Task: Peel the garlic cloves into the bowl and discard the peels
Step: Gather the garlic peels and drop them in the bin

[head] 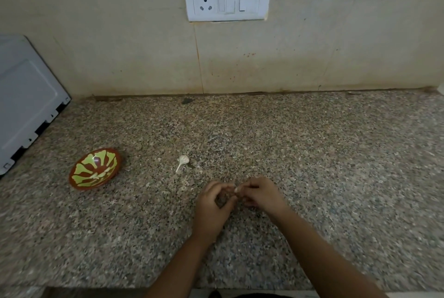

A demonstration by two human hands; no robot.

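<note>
On the speckled granite tabletop [312,153], the left hand [211,206] and right hand [262,194] meet, fingers curled, seemingly pinching a small pale garlic clove [237,189] between them, while the brown, green-patterned round bowl [96,168] sits well to their left, nearer the left hand.

Speckled granite counter [312,153], white switch plate [226,0], grey appliance [26,101]

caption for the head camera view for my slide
Left hand and right hand pinch a garlic clove above the counter, with a bowl and loose garlic lying to their left.
</note>
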